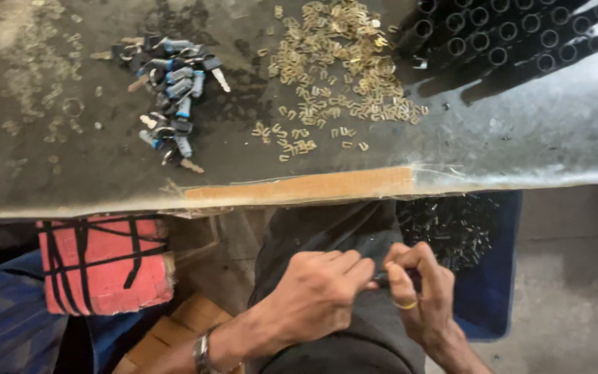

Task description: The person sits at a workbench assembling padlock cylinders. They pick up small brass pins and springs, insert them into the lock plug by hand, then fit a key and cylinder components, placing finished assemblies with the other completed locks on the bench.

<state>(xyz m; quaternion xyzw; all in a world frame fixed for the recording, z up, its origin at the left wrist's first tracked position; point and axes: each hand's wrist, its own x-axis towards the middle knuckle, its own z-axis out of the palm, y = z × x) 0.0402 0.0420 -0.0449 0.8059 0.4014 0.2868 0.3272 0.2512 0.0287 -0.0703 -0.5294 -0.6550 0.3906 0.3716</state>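
At the bottom centre of the frame, the left hand [313, 291] and the right hand [420, 287] met over the person's lap, fingertips pinched together on a small dark part [382, 278], mostly hidden between them. The right hand wore a yellow ring, the left wrist a metal watch [202, 352]. Just behind the right hand, at lower right, a blue bin [496, 291] held a heap of shiny black pieces. At lower left sat a red block [102, 263] strapped with black bands, resting on cardboard.

Beyond the lap ran the edge of the counter [555, 131], a dull grey metal sheet with a taped cardboard strip along its rim. On it, upper centre, lay a loose spread of small brass clips [333, 69]. To their left lay a pile of blue-and-black keyed lock parts [171, 90]. At the upper right corner lay a stack of black tubes [506, 38], open ends showing as rings.
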